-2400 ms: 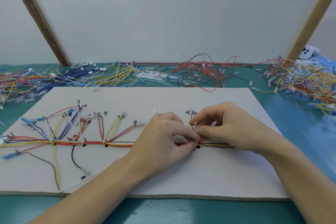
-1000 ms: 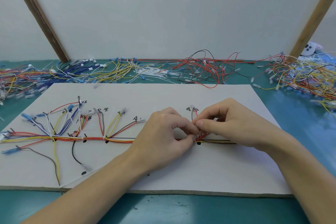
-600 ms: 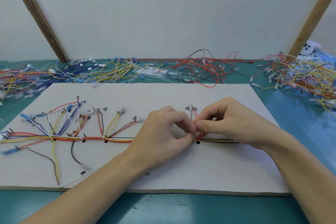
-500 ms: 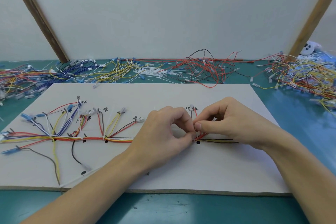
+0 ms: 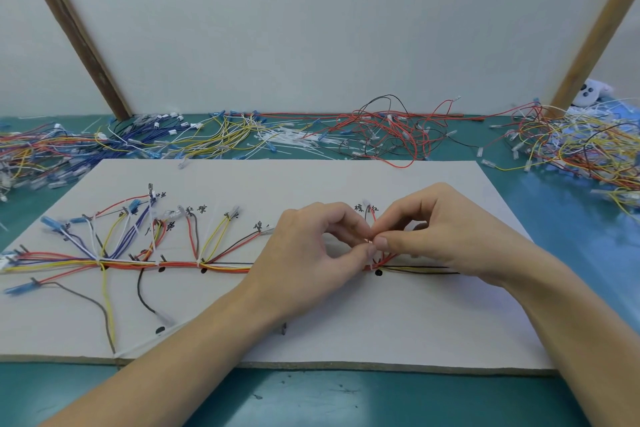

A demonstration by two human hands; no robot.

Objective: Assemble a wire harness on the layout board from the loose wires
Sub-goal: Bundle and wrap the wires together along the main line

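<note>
2 bare forearms enter from the lower edge, each ending in an ungloved hand: left hand (image 5: 304, 253), right hand (image 5: 446, 236). No sleeve cuff shows along either forearm up to the frame edge. Fingernails are short and unpainted. Fingers and wrists carry nothing worn.

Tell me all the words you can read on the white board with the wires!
"棕": handwritten on the layout board, above the fingertips.
"红": handwritten right beside it.
"棕": handwritten by a branch's end.
The other handwritten marks further left are too blurred or wire-covered to read.
</note>
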